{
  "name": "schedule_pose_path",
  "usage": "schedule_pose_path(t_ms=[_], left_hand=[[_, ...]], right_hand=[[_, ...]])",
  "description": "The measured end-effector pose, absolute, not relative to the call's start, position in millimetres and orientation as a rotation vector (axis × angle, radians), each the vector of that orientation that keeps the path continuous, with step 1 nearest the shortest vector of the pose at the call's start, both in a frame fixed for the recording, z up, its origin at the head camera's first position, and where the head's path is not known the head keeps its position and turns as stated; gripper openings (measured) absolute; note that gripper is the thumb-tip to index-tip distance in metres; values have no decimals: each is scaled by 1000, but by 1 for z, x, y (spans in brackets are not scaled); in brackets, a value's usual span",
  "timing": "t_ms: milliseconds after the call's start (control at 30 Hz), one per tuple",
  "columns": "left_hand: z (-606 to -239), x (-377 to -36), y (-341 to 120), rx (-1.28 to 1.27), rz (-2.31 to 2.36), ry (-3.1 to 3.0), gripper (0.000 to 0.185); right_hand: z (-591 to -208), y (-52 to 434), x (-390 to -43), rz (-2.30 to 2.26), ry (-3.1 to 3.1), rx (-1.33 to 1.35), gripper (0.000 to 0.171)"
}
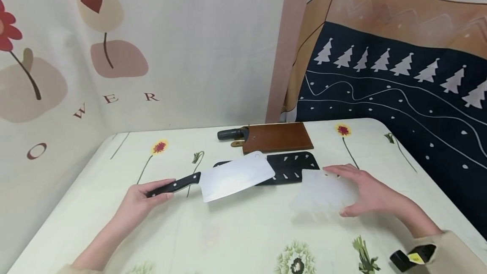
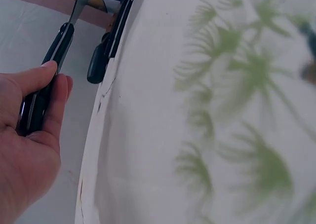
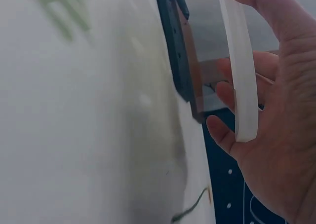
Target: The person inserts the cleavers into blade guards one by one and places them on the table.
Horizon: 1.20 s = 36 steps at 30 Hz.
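Note:
My left hand (image 1: 133, 202) grips the black riveted handle (image 1: 175, 185) of a cleaver at the left of the table. Its broad silver blade (image 1: 236, 176) points right, held over part of a black flat piece with slots (image 1: 293, 166). In the left wrist view, the thumb and fingers wrap the cleaver handle (image 2: 45, 93). A translucent white knife sheath (image 1: 323, 191) is in my right hand (image 1: 374, 193), above the table. The right wrist view shows that sheath edge-on (image 3: 244, 81), between thumb and fingers. Blade and sheath are apart.
At the table's back edge lies a brown leather sheath (image 1: 277, 136) with a black handle (image 1: 230, 134) sticking out leftward. The table has a flower-printed cloth (image 1: 236, 231). Printed curtains (image 1: 205, 54) hang behind, and a dark tree-patterned fabric (image 1: 380, 83) is at the right.

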<state>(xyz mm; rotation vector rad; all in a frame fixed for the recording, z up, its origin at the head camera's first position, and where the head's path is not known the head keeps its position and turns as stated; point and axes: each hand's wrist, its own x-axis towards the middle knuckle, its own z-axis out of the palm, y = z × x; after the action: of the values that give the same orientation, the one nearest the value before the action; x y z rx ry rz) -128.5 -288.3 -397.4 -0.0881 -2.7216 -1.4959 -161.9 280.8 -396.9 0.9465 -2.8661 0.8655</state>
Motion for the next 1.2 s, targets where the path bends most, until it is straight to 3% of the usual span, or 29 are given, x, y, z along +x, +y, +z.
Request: schedule_pose_path(t_ms=[500, 1200], left_hand=[[-385, -143, -270, -116, -1588, -2660, 45], [-388, -138, -263, -166, -1692, -2596, 42]], right_hand=[[-378, 254, -181, 883, -2853, 1023, 99], [-383, 246, -182, 952, -2841, 1007, 100]])
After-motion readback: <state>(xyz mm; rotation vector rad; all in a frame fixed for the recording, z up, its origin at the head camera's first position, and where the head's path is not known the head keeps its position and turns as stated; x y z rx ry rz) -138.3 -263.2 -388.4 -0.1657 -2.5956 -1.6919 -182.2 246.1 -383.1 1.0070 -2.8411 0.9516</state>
